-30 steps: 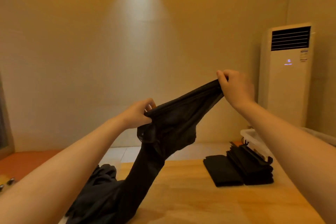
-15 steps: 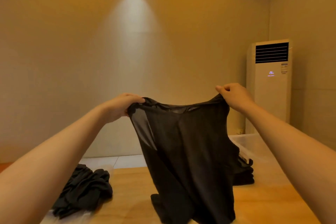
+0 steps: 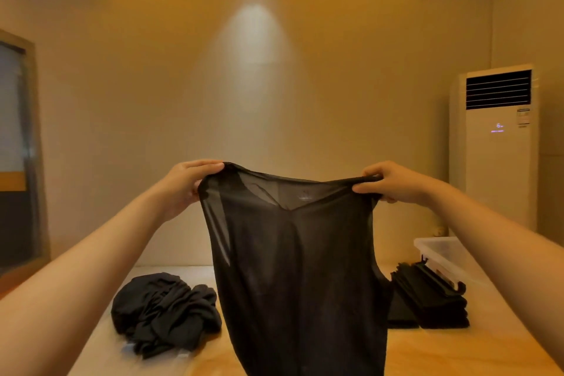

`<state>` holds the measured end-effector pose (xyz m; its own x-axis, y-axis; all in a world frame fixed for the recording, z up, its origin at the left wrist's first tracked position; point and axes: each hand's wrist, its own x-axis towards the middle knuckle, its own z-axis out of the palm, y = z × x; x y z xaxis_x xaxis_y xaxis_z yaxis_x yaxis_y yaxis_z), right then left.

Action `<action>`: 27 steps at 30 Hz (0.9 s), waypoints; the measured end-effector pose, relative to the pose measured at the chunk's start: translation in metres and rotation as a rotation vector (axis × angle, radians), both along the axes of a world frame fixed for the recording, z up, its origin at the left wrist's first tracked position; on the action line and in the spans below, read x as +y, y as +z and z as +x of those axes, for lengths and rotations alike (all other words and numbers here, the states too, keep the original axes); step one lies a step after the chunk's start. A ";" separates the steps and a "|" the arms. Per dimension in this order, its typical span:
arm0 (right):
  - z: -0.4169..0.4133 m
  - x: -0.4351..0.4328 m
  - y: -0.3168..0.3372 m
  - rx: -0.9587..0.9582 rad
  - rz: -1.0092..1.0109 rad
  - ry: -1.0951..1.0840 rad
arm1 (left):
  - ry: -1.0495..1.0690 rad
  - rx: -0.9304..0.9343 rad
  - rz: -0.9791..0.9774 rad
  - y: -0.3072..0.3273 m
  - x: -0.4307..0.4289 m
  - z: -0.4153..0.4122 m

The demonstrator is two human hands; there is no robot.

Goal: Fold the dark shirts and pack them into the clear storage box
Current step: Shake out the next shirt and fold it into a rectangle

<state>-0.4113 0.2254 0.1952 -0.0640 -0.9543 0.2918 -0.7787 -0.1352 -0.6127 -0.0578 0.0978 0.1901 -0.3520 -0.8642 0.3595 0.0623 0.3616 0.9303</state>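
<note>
We found the left hand (image 3: 183,185) and right hand (image 3: 393,181) gripping a dark shirt (image 3: 299,268) spread above the table (image 3: 457,351), folding unstarted; laying it flat appeared next.

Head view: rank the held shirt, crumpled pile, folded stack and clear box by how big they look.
held shirt, though it hangs nearest the camera
crumpled pile
folded stack, partly behind the shirt
clear box, only partly in view, so unsure
</note>
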 end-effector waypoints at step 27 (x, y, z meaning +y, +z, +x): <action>0.018 -0.021 0.017 -0.169 -0.107 0.034 | -0.166 0.025 0.161 0.034 -0.020 0.005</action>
<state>-0.3938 0.2047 0.2126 -0.0891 -0.9208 0.3798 -0.6597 -0.2311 -0.7151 -0.0529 0.0779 0.2243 -0.4868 -0.8422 0.2319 0.1320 0.1915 0.9726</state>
